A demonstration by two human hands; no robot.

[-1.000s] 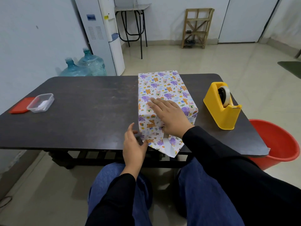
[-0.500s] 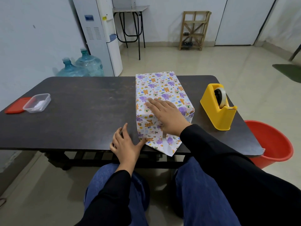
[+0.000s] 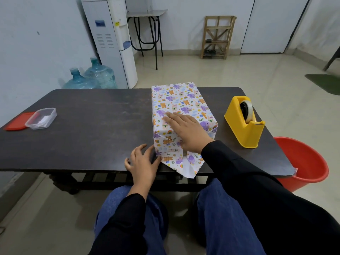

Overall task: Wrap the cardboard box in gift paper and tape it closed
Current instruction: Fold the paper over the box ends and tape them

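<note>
Tape dispenser (image 3: 243,122) blocks box's (image 3: 181,103) right (left side open).

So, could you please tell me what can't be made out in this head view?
- Cardboard box: wholly hidden by the gift paper.
- Its far end: faces away from the camera.
- Paper under the right hand: any seam or tape there is covered.
- Tape dispenser: loose tape end too small to see.
- Clear container: white contents blurred.

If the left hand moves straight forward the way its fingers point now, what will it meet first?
Probably the wrapped box: the left hand points forward and slightly right, toward the box's near left side. Its thumb seems to touch the near corner there.
</note>
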